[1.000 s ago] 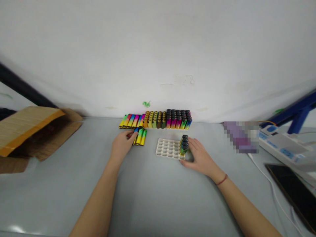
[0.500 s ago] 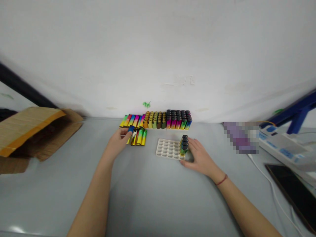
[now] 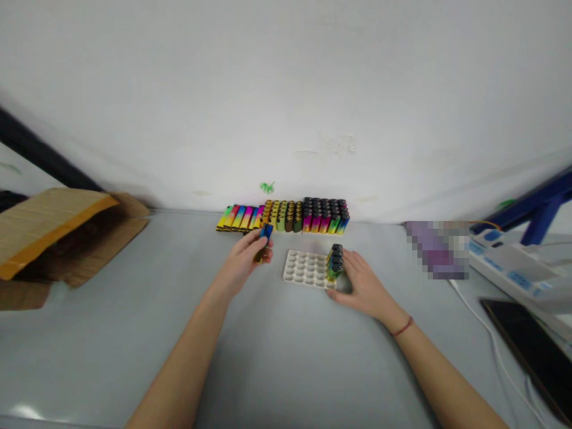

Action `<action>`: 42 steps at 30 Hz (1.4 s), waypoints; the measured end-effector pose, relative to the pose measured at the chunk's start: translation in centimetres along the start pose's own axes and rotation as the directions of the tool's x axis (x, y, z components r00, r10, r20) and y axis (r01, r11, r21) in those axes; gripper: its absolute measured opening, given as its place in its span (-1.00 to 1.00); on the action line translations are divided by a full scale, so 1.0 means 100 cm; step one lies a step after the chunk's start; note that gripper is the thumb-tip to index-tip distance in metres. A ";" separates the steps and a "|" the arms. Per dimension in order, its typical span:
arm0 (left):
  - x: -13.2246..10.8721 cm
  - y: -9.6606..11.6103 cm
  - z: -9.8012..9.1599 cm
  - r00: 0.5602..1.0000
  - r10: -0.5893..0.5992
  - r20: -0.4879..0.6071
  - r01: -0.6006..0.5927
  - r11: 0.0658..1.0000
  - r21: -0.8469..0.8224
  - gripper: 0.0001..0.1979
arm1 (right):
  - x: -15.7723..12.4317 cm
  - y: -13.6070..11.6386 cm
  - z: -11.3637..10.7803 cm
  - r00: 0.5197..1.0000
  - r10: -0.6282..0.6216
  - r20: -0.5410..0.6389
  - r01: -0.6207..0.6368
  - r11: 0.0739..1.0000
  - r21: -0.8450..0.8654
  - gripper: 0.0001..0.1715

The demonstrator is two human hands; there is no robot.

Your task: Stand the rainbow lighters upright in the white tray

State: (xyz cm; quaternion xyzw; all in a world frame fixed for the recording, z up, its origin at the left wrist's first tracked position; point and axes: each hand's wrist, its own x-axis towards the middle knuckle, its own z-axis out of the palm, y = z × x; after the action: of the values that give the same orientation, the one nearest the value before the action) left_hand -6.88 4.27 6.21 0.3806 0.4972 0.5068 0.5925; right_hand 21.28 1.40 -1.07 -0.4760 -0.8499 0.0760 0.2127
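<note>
Dark phone (image 3: 531,345) flat on desk (image 3: 286,369), well right of right grip and nearer to me. Right grip (image 3: 364,280): loose, half-curled, fingers against a small block of upright lighters (image 3: 335,262) in the right end of white tray (image 3: 304,269), thumb at tray's near corner, not clamped on anything. Left grip (image 3: 241,265), just left of tray: pinched shut on one blue-and-yellow lighter (image 3: 264,241), tilted, off the desk. Beyond both grips: long row of coloured lighters (image 3: 286,215) against wall (image 3: 286,89). Cardboard box (image 3: 53,232) well left of left grip. White power strip (image 3: 513,262) well right of right grip.
</note>
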 end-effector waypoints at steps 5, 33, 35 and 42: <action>-0.003 -0.012 0.021 0.999 -0.040 0.010 0.041 0.990 -0.135 -0.71 | 0.000 0.000 0.000 1.000 0.006 -0.004 -0.006 1.000 0.016 -0.11; -0.015 -0.020 0.045 0.962 -0.178 -0.209 0.095 0.929 -0.357 -0.55 | -0.001 0.002 0.002 1.000 -0.010 -0.012 0.010 1.000 0.011 -0.12; -0.015 -0.022 0.044 0.965 -0.171 -0.199 0.091 0.930 -0.355 -0.53 | -0.001 0.002 0.002 1.000 -0.005 -0.005 0.005 1.000 0.013 -0.11; -0.013 -0.023 0.043 0.966 -0.176 -0.191 0.112 0.946 -0.306 -0.55 | -0.001 0.001 0.001 1.000 0.003 -0.009 -0.003 1.000 0.026 -0.11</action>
State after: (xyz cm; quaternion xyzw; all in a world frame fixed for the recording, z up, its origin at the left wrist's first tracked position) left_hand -2.13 2.78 5.18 0.1940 0.5049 0.5680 0.6203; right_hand 21.32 1.37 -1.19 -0.4747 -0.8472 0.0851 0.2228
